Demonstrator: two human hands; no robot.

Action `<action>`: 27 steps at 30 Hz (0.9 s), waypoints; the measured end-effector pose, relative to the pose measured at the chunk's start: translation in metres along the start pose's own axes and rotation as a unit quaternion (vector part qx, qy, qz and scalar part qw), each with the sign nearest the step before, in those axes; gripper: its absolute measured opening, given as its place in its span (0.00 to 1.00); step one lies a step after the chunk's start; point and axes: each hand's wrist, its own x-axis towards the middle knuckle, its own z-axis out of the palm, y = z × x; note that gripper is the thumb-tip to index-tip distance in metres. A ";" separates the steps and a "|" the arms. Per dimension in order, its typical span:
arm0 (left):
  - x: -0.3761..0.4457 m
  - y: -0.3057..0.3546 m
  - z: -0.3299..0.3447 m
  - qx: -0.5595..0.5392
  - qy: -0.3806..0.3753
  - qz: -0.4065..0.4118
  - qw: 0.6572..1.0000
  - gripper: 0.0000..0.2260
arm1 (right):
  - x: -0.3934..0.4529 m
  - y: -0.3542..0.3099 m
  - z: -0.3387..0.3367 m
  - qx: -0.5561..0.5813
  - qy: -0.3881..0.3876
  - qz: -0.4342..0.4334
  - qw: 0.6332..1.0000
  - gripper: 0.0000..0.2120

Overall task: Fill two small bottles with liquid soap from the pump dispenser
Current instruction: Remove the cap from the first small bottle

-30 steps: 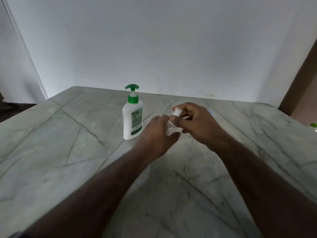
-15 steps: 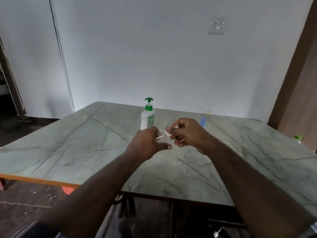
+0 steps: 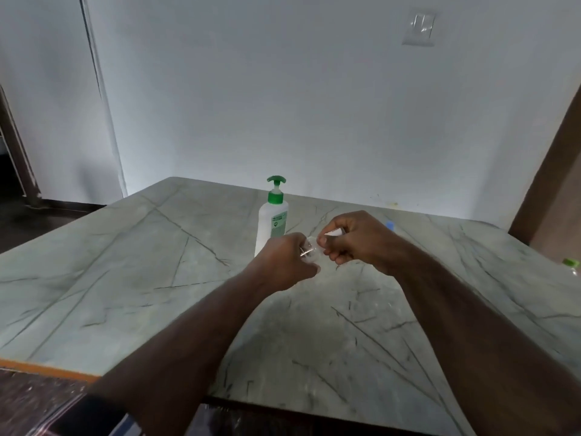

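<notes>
A white pump dispenser (image 3: 273,221) with a green pump head stands upright on the marble table (image 3: 125,278), just behind my hands. My left hand (image 3: 284,262) grips a small clear bottle (image 3: 309,251), held tilted above the table. My right hand (image 3: 355,237) pinches the bottle's white cap (image 3: 334,232) right at the bottle's mouth; whether the cap is on or off is hidden by my fingers. A small blue-topped thing (image 3: 390,225) shows on the table behind my right wrist, mostly hidden.
A green-capped bottle (image 3: 570,265) sits at the table's far right edge. The table's near edge (image 3: 47,369) has an orange rim, with dark floor below. A white wall stands behind the table, and a brown door frame rises at right.
The view has pulled back and up, showing more of the table and wall. My hands stay together on the small bottle and cap, in front of the dispenser.
</notes>
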 end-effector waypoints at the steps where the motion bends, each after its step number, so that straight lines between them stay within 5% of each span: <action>1: 0.004 -0.001 0.002 -0.003 -0.006 -0.002 1.000 0.13 | 0.003 0.003 -0.001 -0.002 0.000 0.001 1.000 0.07; 5: 0.014 -0.004 0.008 -0.012 0.000 -0.010 1.000 0.14 | 0.008 0.016 0.002 0.034 0.019 -0.002 0.999 0.09; 12: 0.008 0.001 0.020 -0.063 0.017 -0.043 0.997 0.13 | 0.013 0.036 0.025 0.182 0.168 0.001 0.969 0.15; 20: 0.005 0.007 0.021 -0.186 -0.033 -0.055 0.980 0.09 | 0.013 0.032 0.035 0.177 0.208 -0.023 0.962 0.13; 23: 0.004 0.009 0.015 -0.269 -0.086 -0.072 0.957 0.09 | 0.009 0.026 0.032 0.178 0.189 -0.048 0.964 0.12; 27: 0.000 0.009 0.009 -0.326 -0.137 -0.072 0.933 0.09 | 0.003 0.025 0.021 0.330 0.063 -0.062 0.940 0.14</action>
